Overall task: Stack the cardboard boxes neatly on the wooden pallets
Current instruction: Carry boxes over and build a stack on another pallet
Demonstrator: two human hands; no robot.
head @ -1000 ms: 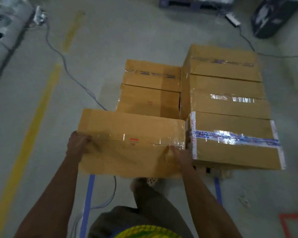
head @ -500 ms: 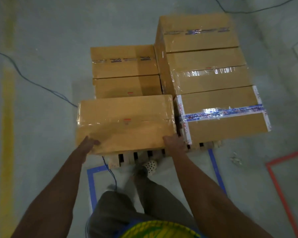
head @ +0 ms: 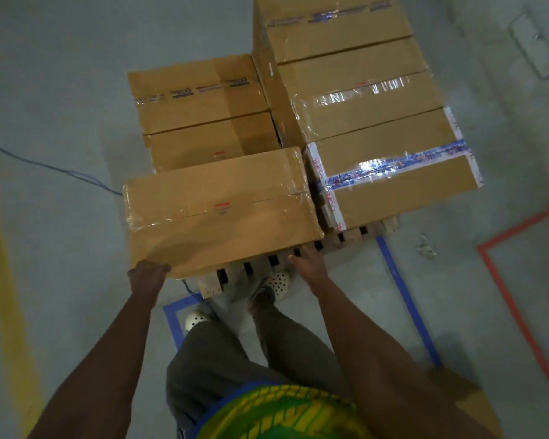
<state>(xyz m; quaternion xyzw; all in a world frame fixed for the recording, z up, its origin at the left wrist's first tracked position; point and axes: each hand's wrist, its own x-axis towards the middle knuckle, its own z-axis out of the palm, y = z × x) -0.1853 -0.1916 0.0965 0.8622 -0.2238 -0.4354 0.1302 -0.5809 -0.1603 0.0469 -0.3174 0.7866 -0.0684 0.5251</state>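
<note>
A brown cardboard box [head: 219, 207] wrapped in clear film lies on the near left part of the wooden pallet [head: 210, 285]. My left hand [head: 148, 274] grips its near left bottom corner with curled fingers. My right hand [head: 309, 264] reaches with straight fingers to the box's near right bottom edge, just above the pallet slats. Behind it sit two lower boxes [head: 197, 90]. To the right stands a higher row of boxes [head: 362, 99], and the nearest one of that row carries blue printed tape [head: 393, 179].
Blue floor tape [head: 400, 289] frames the pallet and red tape [head: 514, 305] marks a zone to the right. A yellow line [head: 0, 248] and a blue cable [head: 45, 166] run on the left floor. My feet in white clogs [head: 276, 280] stand against the pallet's near edge.
The box came down from the air onto the pallet's near left spot. My hands slid from its sides to its near bottom edge, and my right hand let go.
</note>
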